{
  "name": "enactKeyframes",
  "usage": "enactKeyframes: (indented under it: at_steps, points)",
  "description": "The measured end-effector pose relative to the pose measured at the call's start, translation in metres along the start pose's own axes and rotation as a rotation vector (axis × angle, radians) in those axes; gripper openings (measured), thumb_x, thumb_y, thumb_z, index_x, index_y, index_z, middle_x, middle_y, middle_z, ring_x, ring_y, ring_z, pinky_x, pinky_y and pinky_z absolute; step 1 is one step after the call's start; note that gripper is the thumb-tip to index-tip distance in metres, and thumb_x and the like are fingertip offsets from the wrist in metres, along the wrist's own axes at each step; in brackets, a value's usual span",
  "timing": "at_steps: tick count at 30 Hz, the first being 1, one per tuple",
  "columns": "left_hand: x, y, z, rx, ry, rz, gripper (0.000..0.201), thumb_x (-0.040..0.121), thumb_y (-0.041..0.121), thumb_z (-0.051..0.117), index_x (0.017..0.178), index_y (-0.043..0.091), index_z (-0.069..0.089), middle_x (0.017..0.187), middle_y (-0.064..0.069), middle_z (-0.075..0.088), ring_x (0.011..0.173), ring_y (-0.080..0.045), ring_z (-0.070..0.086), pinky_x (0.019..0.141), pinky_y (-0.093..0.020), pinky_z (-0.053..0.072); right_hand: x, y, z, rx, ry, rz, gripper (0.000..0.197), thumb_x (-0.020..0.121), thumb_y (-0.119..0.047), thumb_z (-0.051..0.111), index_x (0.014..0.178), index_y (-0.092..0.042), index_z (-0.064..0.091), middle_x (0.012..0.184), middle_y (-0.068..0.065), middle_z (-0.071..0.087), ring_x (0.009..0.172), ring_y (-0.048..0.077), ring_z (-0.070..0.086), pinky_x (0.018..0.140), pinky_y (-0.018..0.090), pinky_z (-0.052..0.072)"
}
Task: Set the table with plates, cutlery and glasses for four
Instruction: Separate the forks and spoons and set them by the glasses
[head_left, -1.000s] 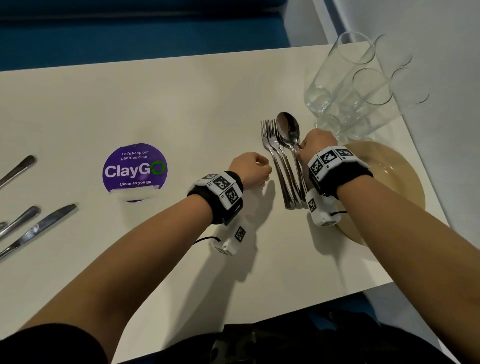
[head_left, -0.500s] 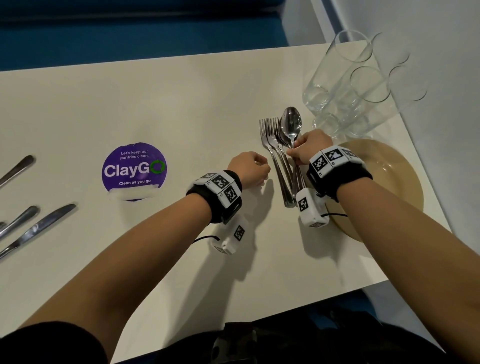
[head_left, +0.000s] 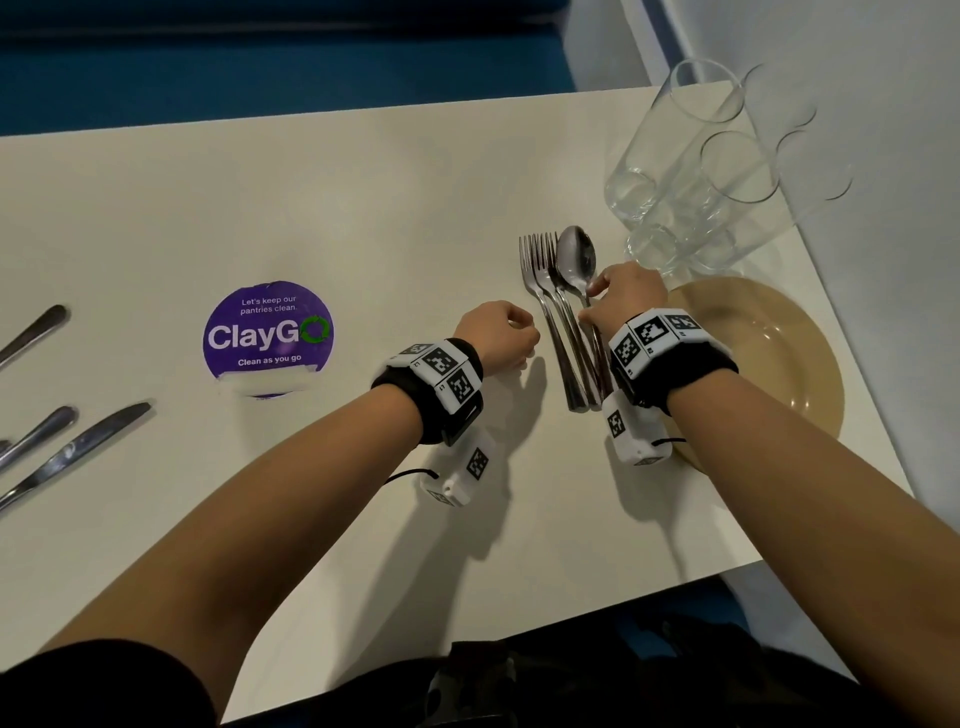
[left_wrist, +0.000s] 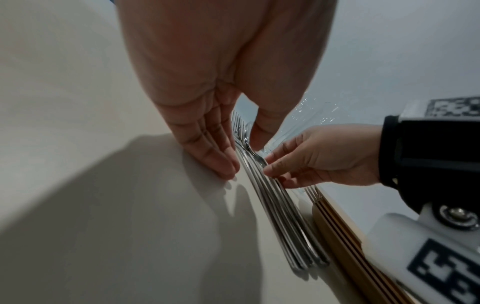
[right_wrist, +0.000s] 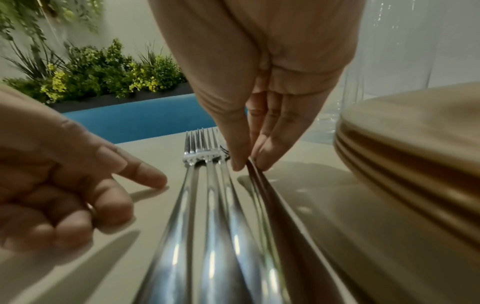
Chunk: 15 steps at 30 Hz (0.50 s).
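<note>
Several forks (head_left: 553, 322) lie side by side on the white table (head_left: 363, 208), with a spoon (head_left: 575, 257) at their right. My right hand (head_left: 589, 301) pinches the spoon's handle (right_wrist: 259, 181) just below the bowl, between thumb and fingers. My left hand (head_left: 511, 338) sits on the table just left of the forks, its fingers curled and holding nothing. In the right wrist view only its index fingertip (right_wrist: 153, 179) touches the tabletop, apart from the forks. A stack of tan plates (head_left: 769, 364) lies under my right wrist. Several clear glasses (head_left: 691, 171) stand behind it.
A knife (head_left: 78, 449) and other cutlery handles (head_left: 36, 330) lie at the table's left edge. A round purple ClayGo sticker (head_left: 268, 338) sits mid-table. The table's right edge runs close beside the plates and glasses. A blue bench (right_wrist: 145, 119) lies beyond the far edge.
My right hand's thumb and fingers have come together on the spoon's handle near the bowl. My left hand has stayed in place beside the forks.
</note>
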<state>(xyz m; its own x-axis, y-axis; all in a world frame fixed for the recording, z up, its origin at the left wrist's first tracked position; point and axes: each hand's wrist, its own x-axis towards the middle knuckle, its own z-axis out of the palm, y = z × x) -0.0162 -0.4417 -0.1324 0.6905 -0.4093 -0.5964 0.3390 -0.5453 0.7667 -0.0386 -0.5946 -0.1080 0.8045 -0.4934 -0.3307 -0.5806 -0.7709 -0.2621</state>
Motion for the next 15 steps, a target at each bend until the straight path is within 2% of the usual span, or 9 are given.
enactKeyframes:
  at_steps: [3,6,11,15]
  points:
    - [0.0,0.0001,0.0002,-0.009,0.0,-0.005,0.024,0.091,0.013,0.052,0.114,0.009,0.058,0.085,-0.005,0.067,0.058,-0.013,0.06,0.069,-0.023,0.053,0.0,0.0032,0.0037,0.008,-0.002,0.013,0.015,0.076,-0.009,0.069,0.089,-0.004,0.074,0.092,0.012,0.073,0.088,0.025,0.067,0.07,0.024,0.048]
    - [0.0005,-0.0002,0.0011,-0.014,0.001,-0.01,0.024,0.09,0.013,0.053,0.113,0.009,0.058,0.081,-0.003,0.067,0.058,-0.014,0.06,0.071,-0.025,0.054,0.001,0.0046,0.006,0.017,0.008,0.029,0.013,0.077,-0.007,0.065,0.086,-0.007,0.076,0.089,0.013,0.073,0.085,0.026,0.068,0.069,0.023,0.048]
    - [0.0002,-0.0009,0.0011,-0.011,0.003,-0.015,0.022,0.089,0.013,0.053,0.11,0.01,0.058,0.074,0.0,0.065,0.057,-0.014,0.06,0.07,-0.025,0.054,0.0036,0.0067,0.0059,0.016,0.017,0.036,0.014,0.078,-0.007,0.065,0.087,-0.006,0.075,0.091,0.015,0.073,0.086,0.029,0.067,0.071,0.026,0.051]
    - [0.0005,0.0,0.0011,-0.02,0.005,-0.021,0.022,0.089,0.012,0.053,0.11,0.009,0.058,0.072,0.0,0.065,0.057,-0.014,0.06,0.07,-0.026,0.055,0.0007,0.0055,0.006,0.022,0.101,0.001,0.018,0.081,-0.014,0.068,0.098,-0.009,0.071,0.101,0.013,0.07,0.097,0.029,0.064,0.078,0.028,0.048]
